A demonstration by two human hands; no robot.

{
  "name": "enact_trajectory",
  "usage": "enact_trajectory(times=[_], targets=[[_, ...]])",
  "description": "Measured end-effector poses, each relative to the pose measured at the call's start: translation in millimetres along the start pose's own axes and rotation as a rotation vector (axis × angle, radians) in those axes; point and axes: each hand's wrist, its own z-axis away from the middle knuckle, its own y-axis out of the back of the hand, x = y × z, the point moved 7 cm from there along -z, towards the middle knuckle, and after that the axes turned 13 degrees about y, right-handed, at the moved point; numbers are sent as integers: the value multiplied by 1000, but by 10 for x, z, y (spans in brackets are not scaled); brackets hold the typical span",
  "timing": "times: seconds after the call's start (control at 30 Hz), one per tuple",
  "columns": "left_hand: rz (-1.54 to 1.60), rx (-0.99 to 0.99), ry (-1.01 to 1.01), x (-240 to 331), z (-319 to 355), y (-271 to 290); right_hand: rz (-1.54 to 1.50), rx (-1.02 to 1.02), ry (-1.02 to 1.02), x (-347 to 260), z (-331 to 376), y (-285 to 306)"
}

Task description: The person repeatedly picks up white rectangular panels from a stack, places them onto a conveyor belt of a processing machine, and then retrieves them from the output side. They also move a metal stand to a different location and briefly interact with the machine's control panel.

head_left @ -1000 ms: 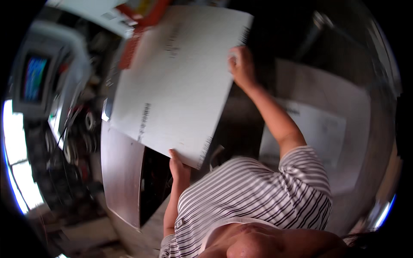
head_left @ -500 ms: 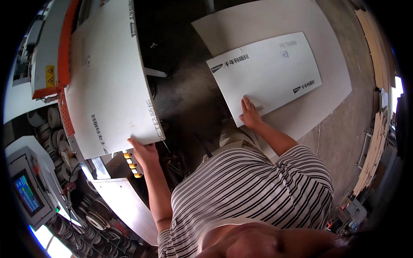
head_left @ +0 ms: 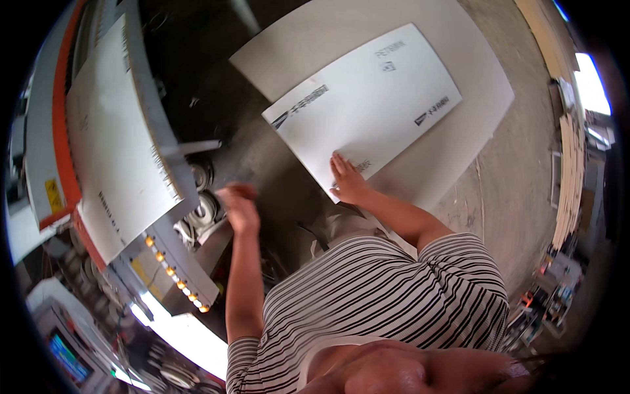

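My right hand (head_left: 348, 180) lies on the near corner of a white printed board (head_left: 374, 92), fingers stretched flat on its face. That board rests on a larger grey-beige sheet (head_left: 485, 98). My left hand (head_left: 239, 207) is in the air between the two work areas, smeared by motion, its fingers unclear. Nearest to it on the left is another white board (head_left: 111, 144), lying on the bed of a machine and apart from the hand.
The machine has an orange edge strip (head_left: 63, 125) and a row of yellow-orange rollers (head_left: 172, 270). A control screen (head_left: 67, 358) stands at lower left. Round coils (head_left: 205, 209) sit below the machine bed. Stacked long boards (head_left: 568, 184) line the right side.
My left hand has let go of the left board's near edge and moved right. That board now sits further left in view. My right hand stays on its board; the whole view has shifted.
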Motion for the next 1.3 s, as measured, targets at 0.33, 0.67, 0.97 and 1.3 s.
enact_trajectory(times=[0.33, 0.67, 0.97, 1.3], targets=[[-188, 113, 719, -2577, -267, -959, -64, 568, -165, 1202, 293, 536], [-399, 278, 514, -1646, 594, 595, 289, 429, -936, 3947, 1173, 1389], [-1032, 904, 166, 466, 1730, 177, -685, 730, -549, 4054, 1249, 661], [-314, 1249, -317, 580, 3949, 912, -962, 619, -193, 1743, -1566, 2096]])
